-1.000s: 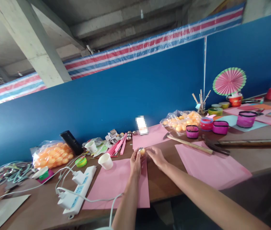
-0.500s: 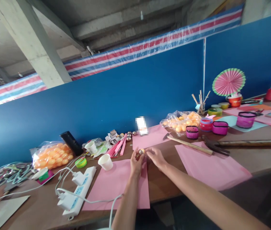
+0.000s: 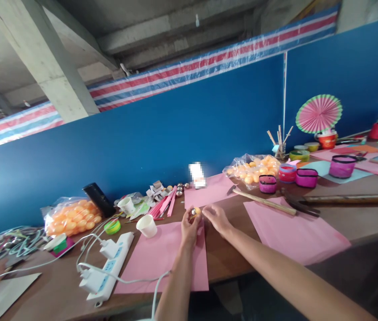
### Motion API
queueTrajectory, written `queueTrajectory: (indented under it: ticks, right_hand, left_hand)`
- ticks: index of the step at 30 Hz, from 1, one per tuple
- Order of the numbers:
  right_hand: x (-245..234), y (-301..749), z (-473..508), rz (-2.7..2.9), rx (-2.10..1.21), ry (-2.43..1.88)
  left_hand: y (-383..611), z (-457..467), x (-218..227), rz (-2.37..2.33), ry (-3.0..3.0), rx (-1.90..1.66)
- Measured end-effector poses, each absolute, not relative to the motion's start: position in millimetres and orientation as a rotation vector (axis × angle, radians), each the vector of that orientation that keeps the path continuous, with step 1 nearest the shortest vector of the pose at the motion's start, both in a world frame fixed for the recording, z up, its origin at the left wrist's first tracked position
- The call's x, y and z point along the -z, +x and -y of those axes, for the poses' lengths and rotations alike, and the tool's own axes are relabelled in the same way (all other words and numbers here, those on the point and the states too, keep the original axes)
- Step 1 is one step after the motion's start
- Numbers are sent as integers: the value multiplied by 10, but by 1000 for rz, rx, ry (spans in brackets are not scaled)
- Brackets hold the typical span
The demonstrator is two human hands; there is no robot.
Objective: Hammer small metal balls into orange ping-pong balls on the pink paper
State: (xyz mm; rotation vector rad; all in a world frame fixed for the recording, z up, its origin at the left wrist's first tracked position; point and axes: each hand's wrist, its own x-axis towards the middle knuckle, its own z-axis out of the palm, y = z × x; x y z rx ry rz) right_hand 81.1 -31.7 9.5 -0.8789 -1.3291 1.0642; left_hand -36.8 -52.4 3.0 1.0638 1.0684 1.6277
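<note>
My left hand (image 3: 189, 226) is closed around a small shiny silver ball (image 3: 193, 211) and an orange ball (image 3: 198, 212) pressed together. Whether the two are joined is too small to make out. Just to the right, my right hand (image 3: 218, 219) has its fingers bent and apart, with the fingertips close beside the orange ball. I cannot tell whether they touch it. Under my left forearm lies a pink sheet (image 3: 155, 258). Left of that hand, a white paper cup (image 3: 146, 226) stands at the sheet's far edge.
A white power strip (image 3: 112, 269) with plugged-in cords lies to the left, near a bag of orange balls (image 3: 75, 217). Pink strips (image 3: 164, 206) and silver balls (image 3: 179, 190) lie ahead. On the right are a hammer (image 3: 264, 200), a larger hammer (image 3: 343, 200) and a second ball bag (image 3: 252, 169).
The balls have turned slightly in my left hand, so more of the orange one shows. My right fingertips have shifted slightly. Everything on the table stays in place.
</note>
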Motion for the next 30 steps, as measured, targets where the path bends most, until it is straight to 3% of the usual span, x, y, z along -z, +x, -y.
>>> queueTrajectory:
  ticks: [30]
  right_hand:
    - [-165,845,334,1397,-1073,-815]
  left_hand:
    - [-372,498,14,-1053,1146,-1603]
